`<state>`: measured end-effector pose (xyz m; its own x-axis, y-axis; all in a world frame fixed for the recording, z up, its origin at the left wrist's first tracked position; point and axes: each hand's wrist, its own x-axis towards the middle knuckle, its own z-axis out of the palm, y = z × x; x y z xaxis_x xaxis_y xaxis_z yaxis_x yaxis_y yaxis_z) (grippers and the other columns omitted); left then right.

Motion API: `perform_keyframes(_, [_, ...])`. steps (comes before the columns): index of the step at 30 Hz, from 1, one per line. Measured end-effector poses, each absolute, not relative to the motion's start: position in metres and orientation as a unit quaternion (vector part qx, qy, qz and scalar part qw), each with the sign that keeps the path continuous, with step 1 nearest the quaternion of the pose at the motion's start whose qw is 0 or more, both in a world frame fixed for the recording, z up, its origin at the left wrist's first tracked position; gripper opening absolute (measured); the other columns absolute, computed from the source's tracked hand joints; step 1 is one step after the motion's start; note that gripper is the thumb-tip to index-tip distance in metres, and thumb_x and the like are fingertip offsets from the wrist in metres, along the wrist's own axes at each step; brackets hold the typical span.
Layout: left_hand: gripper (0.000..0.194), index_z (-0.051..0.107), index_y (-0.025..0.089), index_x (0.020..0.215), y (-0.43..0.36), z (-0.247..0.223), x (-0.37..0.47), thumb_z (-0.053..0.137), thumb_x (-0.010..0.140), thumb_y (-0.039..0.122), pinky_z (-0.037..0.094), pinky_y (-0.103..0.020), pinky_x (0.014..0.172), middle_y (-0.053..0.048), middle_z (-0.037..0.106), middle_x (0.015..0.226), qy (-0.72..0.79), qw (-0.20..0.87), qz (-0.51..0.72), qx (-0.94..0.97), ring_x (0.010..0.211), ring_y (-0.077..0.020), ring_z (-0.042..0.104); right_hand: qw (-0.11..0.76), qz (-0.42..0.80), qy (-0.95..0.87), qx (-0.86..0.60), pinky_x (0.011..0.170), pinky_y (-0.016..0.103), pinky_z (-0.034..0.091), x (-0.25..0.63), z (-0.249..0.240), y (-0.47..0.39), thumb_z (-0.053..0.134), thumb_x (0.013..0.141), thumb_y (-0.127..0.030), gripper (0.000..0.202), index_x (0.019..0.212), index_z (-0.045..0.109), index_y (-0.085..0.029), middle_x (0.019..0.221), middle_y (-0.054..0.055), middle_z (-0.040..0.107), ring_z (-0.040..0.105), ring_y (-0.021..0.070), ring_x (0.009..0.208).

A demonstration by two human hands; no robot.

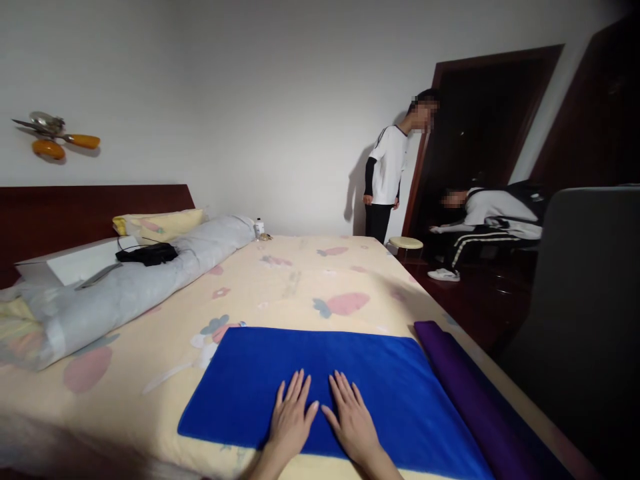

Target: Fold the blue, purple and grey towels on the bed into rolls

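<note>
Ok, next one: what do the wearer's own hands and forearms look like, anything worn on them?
The left hand and right hand are bare, with slender fingers. No gloves, rings, watch, cables or markings show, and no sleeves appear on the visible forearms.

Wall [280, 127] bright, right side dark; edges stretched.
</note>
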<state>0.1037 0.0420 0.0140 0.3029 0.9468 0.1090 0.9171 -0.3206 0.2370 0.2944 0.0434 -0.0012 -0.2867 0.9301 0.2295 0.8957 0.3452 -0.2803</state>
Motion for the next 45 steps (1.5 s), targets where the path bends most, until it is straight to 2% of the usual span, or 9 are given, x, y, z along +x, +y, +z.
perform_keyframes(3, [0.059, 0.022, 0.032, 0.152, 0.029, 0.014, 0.05, 0.022, 0.098, 0.054, 0.022, -0.05, 0.118, 0.001, 0.02, 0.159, 0.621, 0.041, 0.101, 0.777, 0.147, -0.0229, 0.021, 0.18, 0.022, -0.781, -0.598, 0.117, 0.053, 0.027, 0.347, -0.004, 0.034, 0.034, 0.093, -0.059, 0.064, 0.148, 0.033, -0.026, 0.155, 0.005, 0.029, 0.027, 0.0272, 0.144])
perform_keyframes(8, [0.065, 0.019, 0.026, 0.153, 0.014, 0.013, -0.047, 0.027, 0.095, 0.053, 0.018, -0.051, 0.117, -0.001, 0.016, 0.16, 0.736, -0.002, 0.039, 0.676, 0.147, -0.0226, 0.018, 0.178, -0.032, -0.724, -0.666, 0.116, 0.055, 0.027, 0.442, -0.024, 0.013, 0.038, 0.087, -0.069, 0.073, 0.148, 0.034, -0.028, 0.155, 0.004, 0.031, 0.029, 0.0281, 0.143])
perform_keyframes(16, [0.063, 0.018, 0.022, 0.153, -0.005, 0.007, -0.119, 0.021, 0.095, 0.045, 0.017, -0.05, 0.116, -0.001, 0.014, 0.16, 0.8, -0.042, -0.027, 0.598, 0.148, -0.0198, 0.016, 0.159, -0.027, -0.696, -0.7, 0.116, 0.051, 0.031, 0.504, -0.039, -0.002, 0.036, 0.085, -0.071, 0.086, 0.147, 0.035, -0.011, 0.154, 0.013, 0.031, 0.028, 0.0291, 0.143])
perform_keyframes(19, [0.06, 0.024, 0.021, 0.152, -0.003, 0.009, -0.096, 0.025, 0.093, 0.028, 0.014, -0.053, 0.116, -0.003, 0.017, 0.16, 0.795, -0.067, -0.017, 0.602, 0.148, -0.0219, 0.018, 0.162, -0.026, -0.693, -0.702, 0.118, 0.051, 0.026, 0.484, -0.031, 0.006, 0.033, 0.088, -0.066, 0.082, 0.146, 0.036, -0.008, 0.154, 0.014, 0.031, 0.026, 0.0291, 0.144])
perform_keyframes(23, [0.067, 0.022, 0.024, 0.153, 0.014, 0.018, -0.009, 0.029, 0.087, 0.015, 0.018, -0.042, 0.118, 0.0, 0.019, 0.16, 0.672, -0.021, 0.052, 0.739, 0.148, -0.0183, 0.015, 0.175, 0.036, -0.75, -0.637, 0.12, 0.048, 0.022, 0.41, -0.009, 0.023, 0.025, 0.096, -0.051, 0.064, 0.151, 0.027, -0.018, 0.157, 0.006, 0.025, 0.021, 0.0233, 0.146])
perform_keyframes(26, [0.067, 0.012, 0.024, 0.155, 0.037, 0.029, 0.071, 0.029, 0.09, 0.018, 0.019, -0.04, 0.119, 0.002, 0.013, 0.16, 0.58, 0.04, 0.101, 0.807, 0.148, -0.0167, 0.015, 0.19, 0.105, -0.814, -0.538, 0.121, 0.044, 0.021, 0.34, 0.011, 0.041, 0.024, 0.099, -0.046, 0.057, 0.152, 0.023, -0.024, 0.158, 0.003, 0.022, 0.018, 0.0206, 0.146])
perform_keyframes(31, [0.056, 0.022, 0.027, 0.153, 0.067, 0.036, 0.12, 0.026, 0.098, 0.034, 0.02, -0.046, 0.119, -0.001, 0.019, 0.16, 0.564, 0.083, 0.088, 0.817, 0.147, -0.0206, 0.018, 0.174, 0.126, -0.838, -0.502, 0.119, 0.046, 0.022, 0.305, 0.024, 0.077, 0.027, 0.096, -0.057, 0.063, 0.149, 0.031, -0.023, 0.156, 0.008, 0.028, 0.022, 0.0227, 0.145])
perform_keyframes(36, [0.057, 0.023, 0.034, 0.152, 0.057, 0.022, 0.032, 0.021, 0.098, 0.053, 0.019, -0.05, 0.118, 0.002, 0.02, 0.159, 0.658, 0.042, 0.07, 0.748, 0.147, -0.0225, 0.019, 0.161, 0.039, -0.76, -0.629, 0.119, 0.05, 0.022, 0.394, 0.008, 0.076, 0.028, 0.092, -0.066, 0.07, 0.146, 0.037, -0.023, 0.155, 0.007, 0.03, 0.025, 0.0248, 0.145])
perform_keyframes(45, [0.057, 0.033, 0.025, 0.149, 0.019, -0.013, -0.102, 0.03, 0.094, 0.037, 0.022, -0.048, 0.114, -0.004, 0.029, 0.157, 0.788, -0.093, 0.044, 0.608, 0.144, -0.0212, 0.028, 0.133, -0.021, -0.701, -0.7, 0.12, 0.05, 0.021, 0.483, -0.015, 0.051, 0.033, 0.086, -0.073, 0.083, 0.148, 0.034, -0.016, 0.155, 0.011, 0.028, 0.023, 0.0267, 0.145])
